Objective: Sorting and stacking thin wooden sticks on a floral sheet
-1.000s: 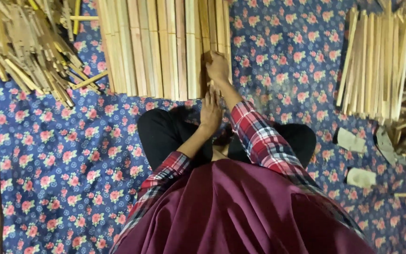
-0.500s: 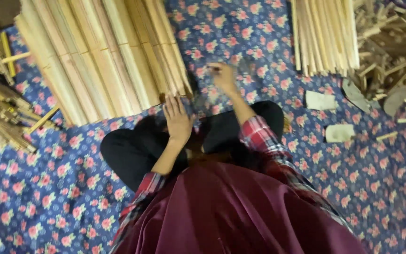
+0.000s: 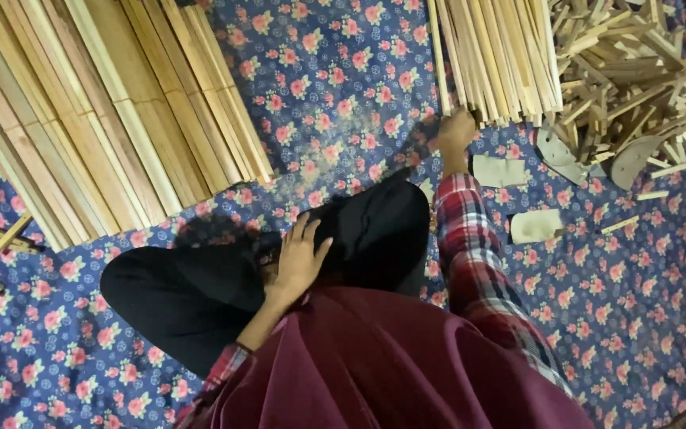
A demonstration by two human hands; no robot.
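Right hand (image 3: pixel 456 129) has moved off the cloth near the knee, out to the near ends of the thin stick bundle (image 3: pixel 495 56); grip curled at those ends, can't tell if closed on one. Left hand (image 3: pixel 299 258) lies flat and open on the black-trousered knee (image 3: pixel 375 226), holding nothing. Bundle's long axis runs away from the person. Two pale flat offcuts (image 3: pixel 518 199) beside the right sleeve on the floral cloth (image 3: pixel 335 95). Wide slat stack (image 3: pixel 105 119) far left, scrap pile (image 3: pixel 629 79) far right.
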